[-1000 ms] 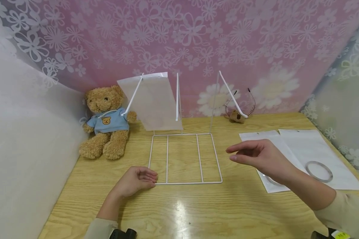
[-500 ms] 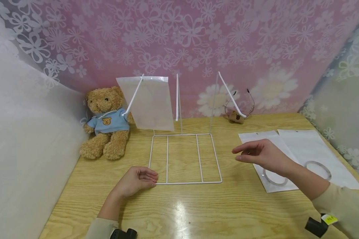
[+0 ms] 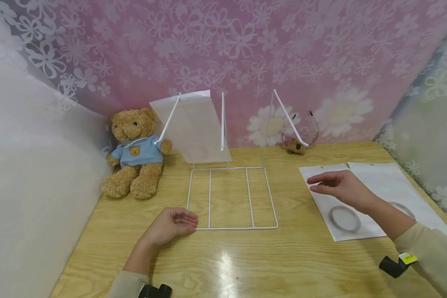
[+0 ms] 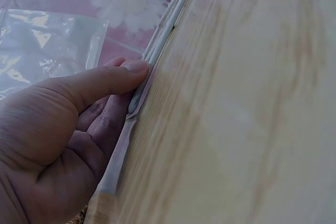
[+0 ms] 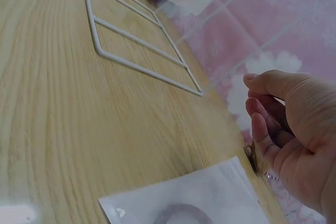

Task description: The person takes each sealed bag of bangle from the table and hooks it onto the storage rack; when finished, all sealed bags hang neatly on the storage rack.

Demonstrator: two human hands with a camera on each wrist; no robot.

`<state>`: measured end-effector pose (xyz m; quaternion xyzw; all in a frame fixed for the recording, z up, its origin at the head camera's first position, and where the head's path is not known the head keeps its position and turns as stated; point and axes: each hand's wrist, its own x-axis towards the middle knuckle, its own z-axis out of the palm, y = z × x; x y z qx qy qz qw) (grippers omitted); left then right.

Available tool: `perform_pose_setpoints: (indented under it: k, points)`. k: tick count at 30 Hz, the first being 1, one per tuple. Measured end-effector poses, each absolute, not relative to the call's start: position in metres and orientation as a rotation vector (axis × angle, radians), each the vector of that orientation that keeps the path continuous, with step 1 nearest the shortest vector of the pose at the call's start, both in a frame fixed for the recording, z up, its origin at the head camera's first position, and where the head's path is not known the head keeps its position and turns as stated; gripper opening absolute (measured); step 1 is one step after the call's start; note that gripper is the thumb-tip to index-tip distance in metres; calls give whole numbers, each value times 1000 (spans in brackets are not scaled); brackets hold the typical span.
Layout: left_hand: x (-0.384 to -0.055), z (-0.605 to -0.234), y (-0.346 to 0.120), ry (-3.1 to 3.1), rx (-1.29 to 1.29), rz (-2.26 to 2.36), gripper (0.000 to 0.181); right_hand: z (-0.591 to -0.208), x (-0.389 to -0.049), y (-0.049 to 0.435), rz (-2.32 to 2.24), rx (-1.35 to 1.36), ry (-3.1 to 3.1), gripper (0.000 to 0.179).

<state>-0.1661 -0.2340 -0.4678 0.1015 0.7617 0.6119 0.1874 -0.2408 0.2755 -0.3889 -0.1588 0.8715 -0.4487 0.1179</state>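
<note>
My left hand pinches the front left corner of a white wire rack between thumb and fingers; the left wrist view shows the thumb on the wire. From the rack's left hook hangs a white plastic bag, tilted, its lower edge toward the right. Holding nothing, my right hand hovers over a flat white bag at the right, fingers loosely bent. Through that bag a grey ring shows. A second white bag lies beside it with a similar ring, partly hidden behind my forearm.
A teddy bear in a blue hoodie sits left of the rack. At the back right lies a headband with a brown plush piece. The rack's middle and right arms jut forward. Flowered curtains close off the table's back and right.
My right hand has moved right, away from the rack and over the flat bags. The hanging bag has swung left and back right. My left hand stays at the rack's corner.
</note>
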Motion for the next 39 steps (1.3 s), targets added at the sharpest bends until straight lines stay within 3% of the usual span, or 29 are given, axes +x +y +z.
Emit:
perform_pose_setpoints:
  k: [18, 39]
  points:
    - [-167, -468, -233, 2141, 252, 1724, 34, -421, -291, 333, -1165, -192, 2692, 62]
    - [-167, -469, -235, 2132, 281, 1719, 33, -444, -339, 375, -1113, -155, 2755, 63]
